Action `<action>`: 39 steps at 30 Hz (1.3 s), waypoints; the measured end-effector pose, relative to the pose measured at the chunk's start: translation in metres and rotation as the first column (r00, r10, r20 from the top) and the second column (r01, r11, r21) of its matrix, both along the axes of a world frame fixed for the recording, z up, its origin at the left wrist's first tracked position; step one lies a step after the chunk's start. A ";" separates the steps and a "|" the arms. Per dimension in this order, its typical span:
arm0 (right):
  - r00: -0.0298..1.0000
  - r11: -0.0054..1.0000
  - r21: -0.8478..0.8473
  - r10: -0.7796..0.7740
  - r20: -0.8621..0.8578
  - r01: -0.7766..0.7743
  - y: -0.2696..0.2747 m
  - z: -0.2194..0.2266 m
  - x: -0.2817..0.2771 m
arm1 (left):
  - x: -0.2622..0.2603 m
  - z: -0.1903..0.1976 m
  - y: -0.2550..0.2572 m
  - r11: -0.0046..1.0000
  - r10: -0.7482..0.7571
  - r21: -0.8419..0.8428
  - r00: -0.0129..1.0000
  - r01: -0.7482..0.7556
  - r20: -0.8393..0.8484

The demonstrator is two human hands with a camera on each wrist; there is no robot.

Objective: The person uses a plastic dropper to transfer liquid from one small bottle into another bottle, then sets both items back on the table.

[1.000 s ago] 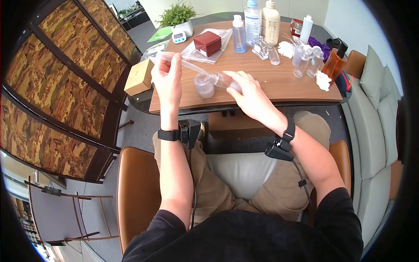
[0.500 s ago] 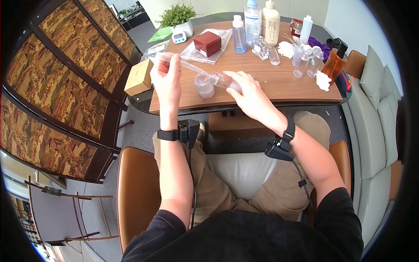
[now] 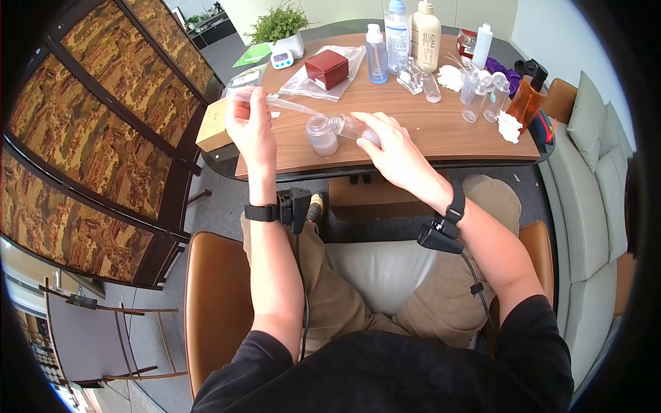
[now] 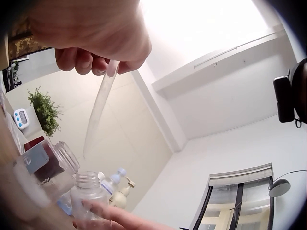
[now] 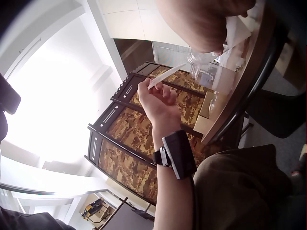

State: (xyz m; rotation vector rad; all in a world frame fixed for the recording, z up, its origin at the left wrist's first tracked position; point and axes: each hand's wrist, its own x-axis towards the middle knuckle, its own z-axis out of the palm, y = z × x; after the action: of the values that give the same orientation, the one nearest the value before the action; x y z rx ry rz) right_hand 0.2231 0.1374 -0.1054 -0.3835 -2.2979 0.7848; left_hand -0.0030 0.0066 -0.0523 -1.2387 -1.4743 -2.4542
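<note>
My left hand (image 3: pixel 255 134) is raised over the table's left part and pinches a translucent plastic dropper (image 4: pixel 100 105). The dropper slants down to the right, its narrow tip near the mouths of two clear containers. One is a wide-mouthed jar (image 3: pixel 322 140) with whitish contents, standing near the table's front edge. Just right of it, my right hand (image 3: pixel 399 148) grips a small clear bottle (image 3: pixel 350 126), which leans in the head view with its threaded neck close to the jar's rim. In the left wrist view, fingers (image 4: pixel 120 215) wrap the bottle's lower part.
A dark red box (image 3: pixel 327 69) lies on a plastic bag behind the jar. Pump bottles (image 3: pixel 425 38) stand at the back. Small clear bottles (image 3: pixel 494 100), crumpled tissue (image 3: pixel 509 127) and an amber pump bottle (image 3: pixel 529 100) are at the right. A cardboard box (image 3: pixel 215 125) sits left.
My left hand has shifted left with the dropper, drawing its tip back from the bottle's neck. My right hand and the bottle hold their place.
</note>
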 end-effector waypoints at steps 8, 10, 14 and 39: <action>1.000 1.000 0.002 0.001 -0.005 -0.001 -0.001 0.000 0.000 | -0.001 -0.008 0.008 0.985 0.083 -0.128 0.965 -0.117 -0.248; 1.000 1.000 0.003 0.002 -0.008 -0.002 0.000 -0.001 0.000 | -0.001 -0.010 0.010 0.972 0.054 -0.208 0.967 -0.108 -0.248; 1.000 1.000 -0.006 0.004 -0.010 -0.004 0.000 -0.001 -0.001 | 0.002 -0.011 0.011 0.910 -0.009 -0.403 0.969 -0.094 -0.247; 1.000 1.000 -0.016 0.008 0.001 -0.008 0.000 0.000 0.000 | -0.002 -0.010 0.010 0.830 -0.083 -0.555 0.969 -0.062 -0.232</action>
State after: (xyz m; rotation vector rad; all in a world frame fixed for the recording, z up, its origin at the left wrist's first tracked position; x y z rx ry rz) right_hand 0.2228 0.1372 -0.1053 -0.3822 -2.2966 0.8071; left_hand -0.0051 0.0166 -0.0626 -1.5587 -2.1895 -1.8166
